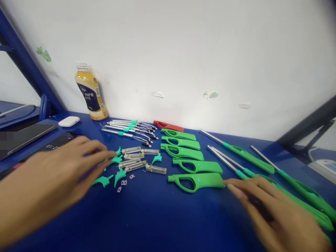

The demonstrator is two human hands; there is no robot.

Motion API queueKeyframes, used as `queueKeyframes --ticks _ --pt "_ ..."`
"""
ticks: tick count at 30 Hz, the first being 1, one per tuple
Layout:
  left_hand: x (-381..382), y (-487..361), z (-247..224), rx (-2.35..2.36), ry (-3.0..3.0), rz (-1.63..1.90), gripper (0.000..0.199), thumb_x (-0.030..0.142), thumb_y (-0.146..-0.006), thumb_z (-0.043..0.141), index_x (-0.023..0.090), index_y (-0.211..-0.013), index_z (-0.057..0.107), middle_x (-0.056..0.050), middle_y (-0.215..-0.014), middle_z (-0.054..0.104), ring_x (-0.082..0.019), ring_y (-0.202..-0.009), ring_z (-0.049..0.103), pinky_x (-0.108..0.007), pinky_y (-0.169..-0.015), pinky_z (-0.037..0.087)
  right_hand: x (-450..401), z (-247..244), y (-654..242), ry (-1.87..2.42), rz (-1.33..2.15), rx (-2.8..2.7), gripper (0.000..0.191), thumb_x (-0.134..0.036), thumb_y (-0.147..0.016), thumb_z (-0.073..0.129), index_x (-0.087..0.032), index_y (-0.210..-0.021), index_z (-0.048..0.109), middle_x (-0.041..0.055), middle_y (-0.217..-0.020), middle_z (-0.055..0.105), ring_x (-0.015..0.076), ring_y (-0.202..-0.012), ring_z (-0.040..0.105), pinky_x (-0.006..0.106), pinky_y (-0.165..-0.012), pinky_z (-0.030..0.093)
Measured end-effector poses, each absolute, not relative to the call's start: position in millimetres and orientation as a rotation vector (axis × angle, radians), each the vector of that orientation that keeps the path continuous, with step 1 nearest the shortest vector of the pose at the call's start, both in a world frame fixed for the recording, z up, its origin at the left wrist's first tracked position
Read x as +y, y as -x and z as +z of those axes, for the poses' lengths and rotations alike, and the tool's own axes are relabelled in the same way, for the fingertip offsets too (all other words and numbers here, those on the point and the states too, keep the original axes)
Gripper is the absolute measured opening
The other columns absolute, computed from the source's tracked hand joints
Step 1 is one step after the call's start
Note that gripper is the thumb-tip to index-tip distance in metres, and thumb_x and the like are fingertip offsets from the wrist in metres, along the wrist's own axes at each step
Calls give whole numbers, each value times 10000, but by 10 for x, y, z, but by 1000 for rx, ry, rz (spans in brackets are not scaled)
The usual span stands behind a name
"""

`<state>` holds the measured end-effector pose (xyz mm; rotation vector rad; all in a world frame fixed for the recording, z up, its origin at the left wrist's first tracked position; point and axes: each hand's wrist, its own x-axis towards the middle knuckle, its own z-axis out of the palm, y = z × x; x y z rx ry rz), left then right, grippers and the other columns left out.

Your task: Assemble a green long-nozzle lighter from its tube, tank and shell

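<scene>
My left hand (60,168) reaches over the left of the table, slightly blurred, its fingers stretched out and apart. Its fingertips are at a cluster of small teal triggers (117,159); I cannot tell whether they touch one. Beside these lie several clear fuel cartridges (156,169). My right hand (273,210) is low at the right with fingers extended. Its fingertips meet the butt end of the nearest green lighter handle shell (210,181), which lies flat in a column with other green shells (183,151) and a red shell (170,126). No object shows inside either hand.
Lighter rods with wires (120,133) lie at the back. Long green lighters (241,155) lie at right, partly behind my right hand. Small metal clips (124,182) are scattered near the triggers. A yellow bottle (90,92), white earbud case (69,121) and phone (56,143) stand left.
</scene>
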<state>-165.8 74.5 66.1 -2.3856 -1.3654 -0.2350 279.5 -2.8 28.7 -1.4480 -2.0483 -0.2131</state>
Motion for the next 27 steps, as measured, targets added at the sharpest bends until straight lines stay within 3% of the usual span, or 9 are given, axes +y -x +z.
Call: queueKeyframes --ticks 4,6,9,11,13,15,20,25,27 --pt "1346 1899 877 -1449 2428 -125 434 325 -1146 430 203 -1377 777 -102 -1390 744 -297 -1230 720 -460 -979 632 181 222 -2591 1433 -315 -2301 309 -388 -1191 445 -288 -1336 699 24 -1015 681 141 -668 785 232 -612 672" --pt "1597 1898 835 -1470 2443 -111 485 253 -1183 327 149 -1457 712 -109 -1397 733 -252 -1214 713 -446 -1049 597 225 174 -2584 1442 -366 -2367 371 -401 -1199 406 -257 -1397 684 44 -1037 679 160 -670 791 281 -624 693" --pt "1882 1863 689 -1497 2463 -108 493 280 -1216 279 129 -1458 680 -121 -1393 719 -267 -1206 724 -460 -1000 618 219 130 -2598 1479 -375 -2383 393 -421 -1196 408 -242 -1419 677 61 -1063 684 191 -732 814 324 -660 710" --pt "2019 1856 592 -1483 2491 -106 386 364 -1199 467 143 -1437 676 -116 -1375 719 -277 -1199 739 -480 -998 639 183 122 -2588 1493 -343 -2386 386 -446 -1195 408 -259 -1372 696 64 -1092 681 191 -733 811 331 -660 710" --pt "2124 1865 515 -1451 2529 -93 402 427 -1127 660 158 -1425 674 -106 -1379 713 -279 -1202 743 -493 -1032 642 143 126 -2560 1488 -272 -2393 381 -483 -1190 416 -279 -1328 707 70 -1146 685 187 -722 806 325 -632 702" --pt "2199 1880 462 -1416 2568 -70 433 440 -1089 726 169 -1423 672 -108 -1404 702 -280 -1213 737 -505 -1049 638 116 136 -2528 1494 -169 -2400 349 -507 -1174 469 -298 -1326 703 74 -1227 699 206 -789 827 331 -647 707" --pt "2271 1885 415 -1377 2625 -21 391 403 -1088 733 198 -1416 671 -115 -1403 705 -267 -1185 736 -488 -995 657 91 186 -2509 1545 65 -2387 239 -509 -1132 596 -365 -1293 699 -2 -1325 741 230 -1004 846 340 -793 727" --pt "2220 1854 468 -1406 2594 -5 366 430 -1089 727 157 -1331 706 -87 -1314 721 -244 -1109 750 -435 -947 665 33 211 -2513 1615 203 -2322 258 -545 -1128 606 -427 -1343 686 -44 -1335 740 187 -985 841 322 -891 713" --pt "2167 1839 524 -1428 2556 -13 308 378 -1154 606 153 -1332 721 -77 -1281 725 -227 -1083 750 -398 -909 660 7 193 -2486 1603 192 -2327 298 -532 -1144 571 -413 -1394 683 -20 -1361 721 178 -911 838 329 -871 716"
